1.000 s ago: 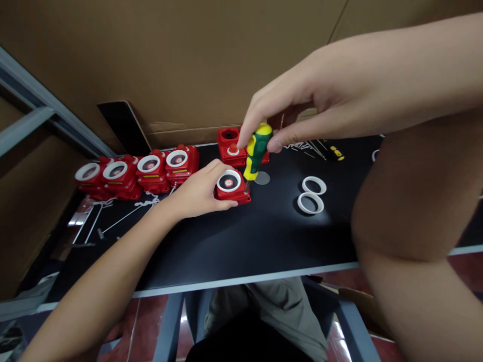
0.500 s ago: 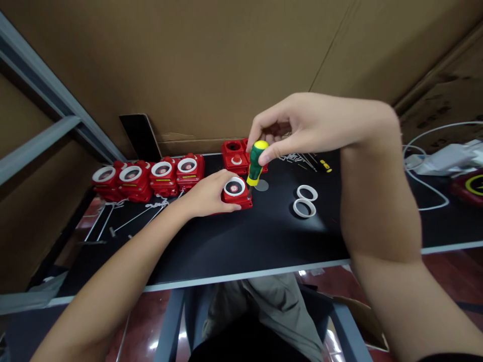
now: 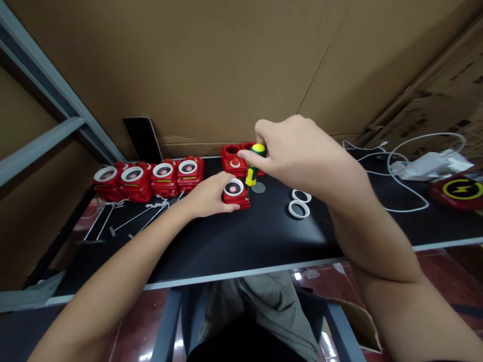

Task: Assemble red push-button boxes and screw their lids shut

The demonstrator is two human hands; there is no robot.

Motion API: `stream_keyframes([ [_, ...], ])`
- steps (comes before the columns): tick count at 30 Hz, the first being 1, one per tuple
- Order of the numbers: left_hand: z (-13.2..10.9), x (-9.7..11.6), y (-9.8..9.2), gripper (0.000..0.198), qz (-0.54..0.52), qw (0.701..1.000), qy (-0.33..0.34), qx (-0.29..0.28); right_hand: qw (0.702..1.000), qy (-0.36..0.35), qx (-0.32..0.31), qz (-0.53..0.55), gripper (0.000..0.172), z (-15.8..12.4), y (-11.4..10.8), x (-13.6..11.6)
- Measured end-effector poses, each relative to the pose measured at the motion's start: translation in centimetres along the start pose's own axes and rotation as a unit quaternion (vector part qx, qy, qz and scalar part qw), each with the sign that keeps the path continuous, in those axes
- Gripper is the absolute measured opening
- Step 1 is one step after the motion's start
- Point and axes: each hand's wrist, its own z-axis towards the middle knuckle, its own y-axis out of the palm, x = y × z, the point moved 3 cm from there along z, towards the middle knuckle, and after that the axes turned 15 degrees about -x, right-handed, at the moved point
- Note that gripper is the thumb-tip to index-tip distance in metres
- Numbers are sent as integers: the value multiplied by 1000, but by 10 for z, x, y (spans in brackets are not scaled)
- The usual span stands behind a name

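My left hand grips a red box-shaped unit with a white ring around its dark round window, holding it on the black table. A green and yellow screwdriver stands nearly upright, its tip at the right corner of that unit. Around its handle, the fingers of my right hand are closed, thumb toward the left. Just right of the unit lies a clear round disc. Two loose white rings rest farther right. Behind the screwdriver sit more red units, partly covered by my right hand.
Several red units with white rings stand in a row at left, thin metal rods with small hammer heads before them. A dark phone-like slab leans on the cardboard wall. White cable and a red device lie at right.
My right hand has turned over the screwdriver handle, its back now facing up and its wrist lower. The left hand stays on the red unit. The view has shifted slightly to the right.
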Motion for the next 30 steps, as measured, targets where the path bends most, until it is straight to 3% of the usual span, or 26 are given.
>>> stream_keyframes([
  [5,0,0,-2,60,1,1000,-3,-3,994,-78,47,66,47,11,6,18],
  [8,-1,0,-1,60,5,1000,-9,-4,960,-201,59,186,50,26,16,26],
  [10,-1,-1,-1,62,6,1000,-9,-4,893,-316,22,319,52,40,27,25],
  [12,-2,-3,-2,64,4,1000,-8,-4,784,-405,-75,464,60,55,42,19],
  [15,-2,-4,-3,69,1,1000,-4,-11,619,-460,-186,608,69,71,63,8],
  [17,-2,-5,-4,72,-4,1000,5,-23,552,-465,-242,649,74,76,75,1],
  [22,-3,-5,-9,75,-26,998,19,-46,476,-475,-300,676,82,77,89,-10],
  [27,-5,-9,-10,67,-38,998,-5,-57,441,-498,-338,665,86,74,92,-15],
  [30,-5,-10,-9,68,-68,996,9,-51,405,-524,-349,663,81,70,93,-17],
])
